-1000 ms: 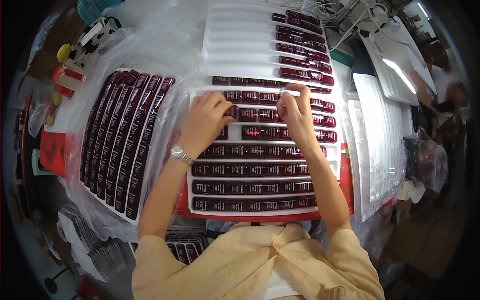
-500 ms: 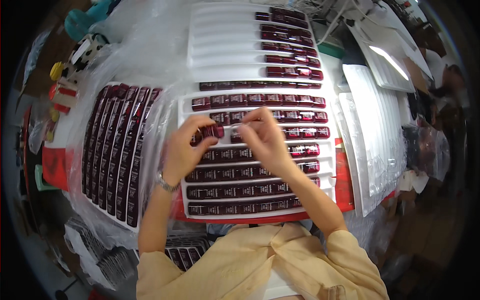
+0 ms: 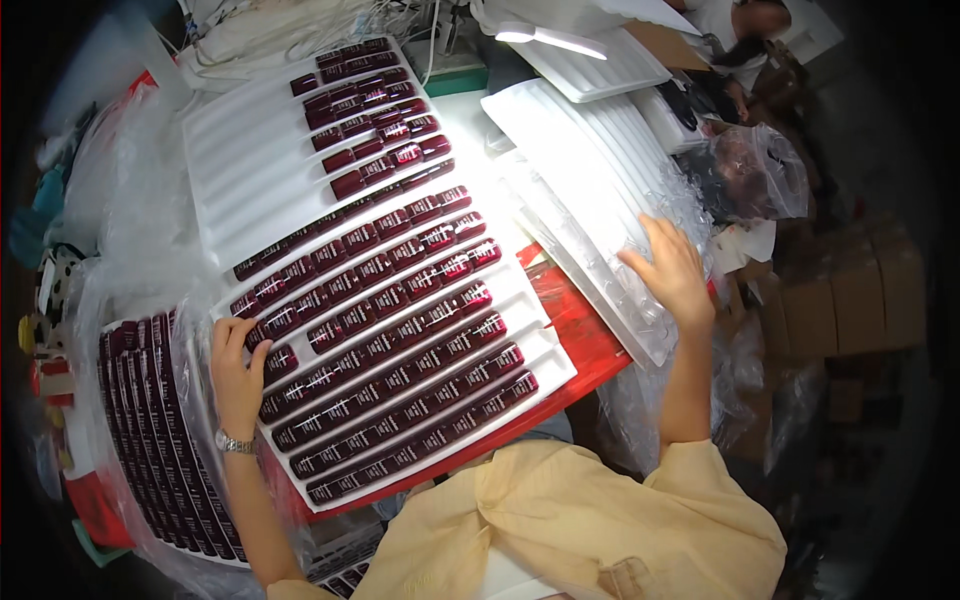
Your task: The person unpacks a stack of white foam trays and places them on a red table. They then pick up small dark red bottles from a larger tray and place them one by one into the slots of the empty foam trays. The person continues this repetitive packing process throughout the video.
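Observation:
My left hand (image 3: 238, 365) rests at the left edge of a white grooved tray (image 3: 560, 362), its fingers and thumb apart. The fingertips touch the left end of a row of small dark red glossy bottles (image 3: 375, 270) with pale print. By the thumb lies a single dark red bottle (image 3: 280, 362), with a small gap between it and the rest of its row. My right hand (image 3: 672, 268) is stretched over a stack of white trays (image 3: 590, 170) on the right, fingers spread on clear plastic film (image 3: 640, 320). I see nothing held in it.
Behind the near tray lies another white tray (image 3: 240, 150), bottles only along its right side. Film-wrapped rows of dark bottles (image 3: 160, 440) stand at the left. A lit lamp (image 3: 550, 40) is at the back, cardboard boxes (image 3: 830, 300) at the right. A red surface (image 3: 575, 305) shows beneath.
My left hand has let go of the bottle it held and moved to the tray's left edge. My right hand has swung from over the rows to the tray stack. The view has turned right.

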The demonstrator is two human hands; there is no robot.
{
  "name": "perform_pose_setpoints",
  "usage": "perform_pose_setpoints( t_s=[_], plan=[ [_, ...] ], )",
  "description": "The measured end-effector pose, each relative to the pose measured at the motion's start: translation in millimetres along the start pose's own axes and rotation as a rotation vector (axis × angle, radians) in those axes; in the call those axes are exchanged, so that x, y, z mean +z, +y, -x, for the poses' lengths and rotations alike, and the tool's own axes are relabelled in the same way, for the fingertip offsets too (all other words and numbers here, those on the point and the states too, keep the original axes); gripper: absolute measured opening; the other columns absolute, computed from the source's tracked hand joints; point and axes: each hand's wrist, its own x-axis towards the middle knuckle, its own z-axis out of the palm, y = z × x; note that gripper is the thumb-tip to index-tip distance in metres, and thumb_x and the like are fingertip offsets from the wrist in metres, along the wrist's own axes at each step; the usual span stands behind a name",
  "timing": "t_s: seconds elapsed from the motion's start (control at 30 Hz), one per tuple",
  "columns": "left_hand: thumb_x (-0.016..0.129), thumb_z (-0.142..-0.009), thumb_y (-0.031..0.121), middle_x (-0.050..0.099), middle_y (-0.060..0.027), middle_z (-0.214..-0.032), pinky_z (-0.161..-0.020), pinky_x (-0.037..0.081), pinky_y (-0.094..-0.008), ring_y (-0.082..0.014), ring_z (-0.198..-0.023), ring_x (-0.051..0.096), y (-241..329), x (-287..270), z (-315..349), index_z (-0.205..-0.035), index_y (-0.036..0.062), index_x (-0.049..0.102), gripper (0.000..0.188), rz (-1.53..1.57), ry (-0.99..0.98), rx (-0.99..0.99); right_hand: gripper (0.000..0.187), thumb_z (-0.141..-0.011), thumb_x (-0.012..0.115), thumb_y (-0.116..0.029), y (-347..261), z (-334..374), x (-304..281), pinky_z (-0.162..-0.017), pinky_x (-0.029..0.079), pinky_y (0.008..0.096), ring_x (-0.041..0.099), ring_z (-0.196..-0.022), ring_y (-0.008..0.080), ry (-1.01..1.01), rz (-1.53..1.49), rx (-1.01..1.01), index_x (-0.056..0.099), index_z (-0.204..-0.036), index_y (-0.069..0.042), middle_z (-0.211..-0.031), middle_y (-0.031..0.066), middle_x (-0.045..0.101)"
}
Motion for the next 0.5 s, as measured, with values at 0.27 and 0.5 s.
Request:
perform_pose_setpoints(
  t_s=[0.27, 0.5],
  plan=[
    [0.072, -0.076, 0.007, 0.058, -0.0093, -0.102, -0.085, 0.044, -0.037, -0.0268, -0.097, 0.055, 22, -6, 20, -0.109, 0.0003, 0.065, 0.034, -0.115, 0.04, 0.103, 0.023, -0.078, 0.07, -0.008, 2, 8, 21, -0.083, 0.044, 0.0416, 0.055, -0.097, 0.0315, -0.023, -0.297, -0.163, 0.061, -0.099, -0.005, -0.1, 0.0131, 0.055],
    [0.073, -0.074, 0.006, 0.057, -0.0102, -0.1, -0.081, 0.045, -0.0384, -0.0281, -0.093, 0.055, 27, 2, 27, -0.105, -0.0006, 0.065, 0.032, -0.055, -0.02, 0.114, 0.019, -0.075, 0.065, 0.001, 29, -2, 23, -0.079, 0.046, 0.0362, 0.057, -0.087, 0.028, -0.049, -0.42, -0.196, 0.058, -0.093, -0.002, -0.091, 0.0114, 0.057]
  ],
)
